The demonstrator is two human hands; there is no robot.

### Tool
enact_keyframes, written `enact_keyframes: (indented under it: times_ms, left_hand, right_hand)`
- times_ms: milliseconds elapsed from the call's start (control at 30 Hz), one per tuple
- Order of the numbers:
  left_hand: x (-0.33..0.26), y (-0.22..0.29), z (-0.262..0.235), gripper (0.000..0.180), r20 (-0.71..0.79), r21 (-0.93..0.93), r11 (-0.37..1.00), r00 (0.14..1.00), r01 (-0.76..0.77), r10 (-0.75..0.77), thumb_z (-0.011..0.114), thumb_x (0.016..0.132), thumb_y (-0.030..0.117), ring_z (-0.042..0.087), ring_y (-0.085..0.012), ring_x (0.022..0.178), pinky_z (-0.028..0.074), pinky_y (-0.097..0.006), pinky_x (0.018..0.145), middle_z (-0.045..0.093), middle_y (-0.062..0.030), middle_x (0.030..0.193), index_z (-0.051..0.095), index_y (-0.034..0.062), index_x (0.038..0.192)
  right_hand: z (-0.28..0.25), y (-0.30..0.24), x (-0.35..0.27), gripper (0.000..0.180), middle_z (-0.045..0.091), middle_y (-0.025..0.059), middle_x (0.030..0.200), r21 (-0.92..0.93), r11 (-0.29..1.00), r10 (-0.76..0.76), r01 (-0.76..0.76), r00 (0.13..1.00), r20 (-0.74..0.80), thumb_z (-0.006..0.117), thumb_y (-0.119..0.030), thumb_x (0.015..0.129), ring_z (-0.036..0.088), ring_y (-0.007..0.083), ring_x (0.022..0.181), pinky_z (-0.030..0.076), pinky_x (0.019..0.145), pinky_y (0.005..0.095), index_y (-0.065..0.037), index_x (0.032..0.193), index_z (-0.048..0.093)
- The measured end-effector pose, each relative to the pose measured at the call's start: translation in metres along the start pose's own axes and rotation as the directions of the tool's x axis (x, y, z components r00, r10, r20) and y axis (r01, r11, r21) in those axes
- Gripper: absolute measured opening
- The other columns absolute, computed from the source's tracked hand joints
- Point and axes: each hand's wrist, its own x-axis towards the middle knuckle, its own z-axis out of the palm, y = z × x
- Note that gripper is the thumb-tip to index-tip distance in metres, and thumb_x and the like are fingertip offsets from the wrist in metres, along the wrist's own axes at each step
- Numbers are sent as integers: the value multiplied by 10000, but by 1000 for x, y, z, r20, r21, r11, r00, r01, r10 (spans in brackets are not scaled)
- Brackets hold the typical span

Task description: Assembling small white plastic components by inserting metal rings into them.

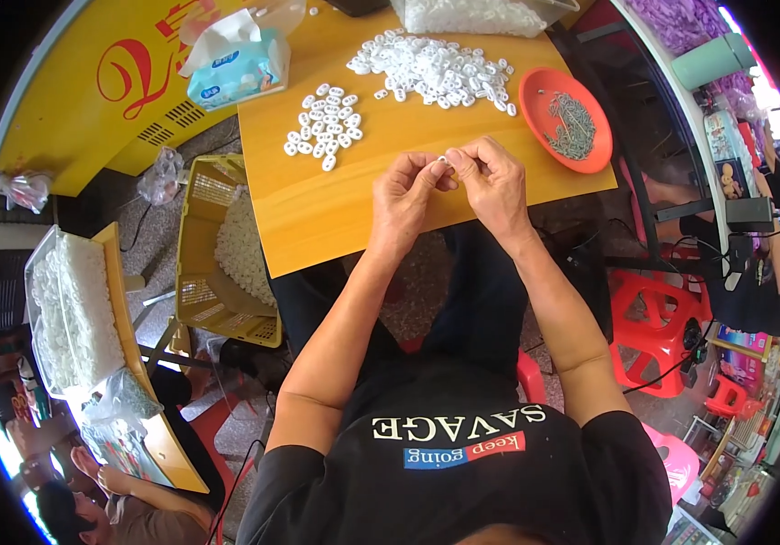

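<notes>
A small heap of white rings (323, 124) lies on the wooden surface (335, 204), left of the hands. The left hand (405, 193) and right hand (491, 179) together pinch one small white ring (442, 160) at their fingertips. Right of them sits an orange dish (566, 119) of metal hooks (572, 124).

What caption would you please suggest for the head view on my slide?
Both hands, left hand and right hand, pinch a small white ring over a wooden table.
</notes>
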Motion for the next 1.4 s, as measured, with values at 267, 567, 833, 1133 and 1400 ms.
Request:
enact_keyframes:
  times_ms: [267,567,833,1133,1400]
  left_hand:
    - [1,0,-1,163,1,-69,997,1000,21,-21,603,965,112,637,-145,788,517,-265,743,661,-90,868,587,-46,999]
    - [0,1,-1,157,9,-53,998,1000,18,-18,606,964,119,627,-135,780,509,-260,740,649,-80,876,575,-33,983]
    - [-2,3,1,138,-16,-17,1000,1000,23,-23,618,954,102,606,-113,759,503,-245,718,650,-75,870,565,-26,951]
    - [-2,0,5,124,-81,38,999,997,-2,5,618,951,88,605,-107,753,505,-239,703,648,-70,852,569,-26,936]
    - [-1,-2,-1,126,-125,-42,996,989,-84,78,591,972,111,591,-115,770,486,-250,739,632,-65,876,554,-8,990]
  right_hand:
    - [-6,5,2,151,607,91,737,68,998,7,-10,999,51,653,-96,912,614,163,631,477,550,302,24,836,601]
    - [-13,5,5,115,629,70,773,66,998,-5,-4,992,125,643,-86,923,612,130,673,486,585,269,24,901,619]
    - [-3,7,3,95,629,39,763,7,999,-38,37,995,94,629,-62,929,582,89,661,479,592,243,19,881,611]
    - [10,10,-7,118,620,66,729,98,994,50,-49,999,-15,645,-90,918,604,131,653,478,576,284,8,866,605]
    - [3,8,27,214,611,-13,750,311,894,252,-322,936,245,610,-196,961,545,50,659,463,608,207,10,977,667]
